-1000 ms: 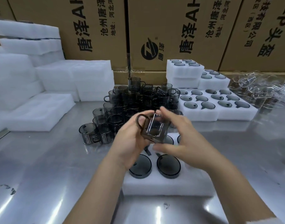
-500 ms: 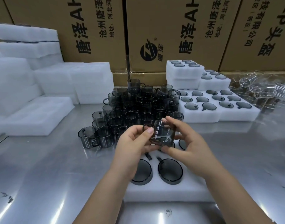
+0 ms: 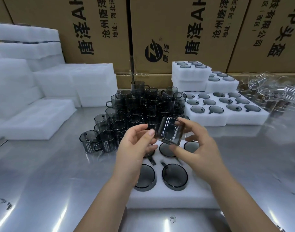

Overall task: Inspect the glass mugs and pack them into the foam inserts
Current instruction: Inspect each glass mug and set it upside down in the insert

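left hand [image 3: 135,148] and right hand [image 3: 200,148] both pinch one smoky glass mug [image 3: 170,131], tilted, over the foam insert [image 3: 160,198] at the worktop [image 3: 43,173] near edge. mug pile [image 3: 143,104] behind. cartons [image 3: 168,22] along the far edge read "唐泽" and "沧州唐泽".

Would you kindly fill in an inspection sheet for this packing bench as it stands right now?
Surface: steel table, shiny, reflecting overhead lights.
Job's things: smoked glass mug held tilted above the near foam insert, which has mugs seated in it; loose smoked mugs heaped behind; filled foam inserts at right.
Clutter: clear glassware heaped at far right.
Grippers: left hand and right hand both hold the mug between thumb and fingers.
Cables: nothing seen.
Surroundings: printed cardboard cartons behind; blank foam stacks at left.
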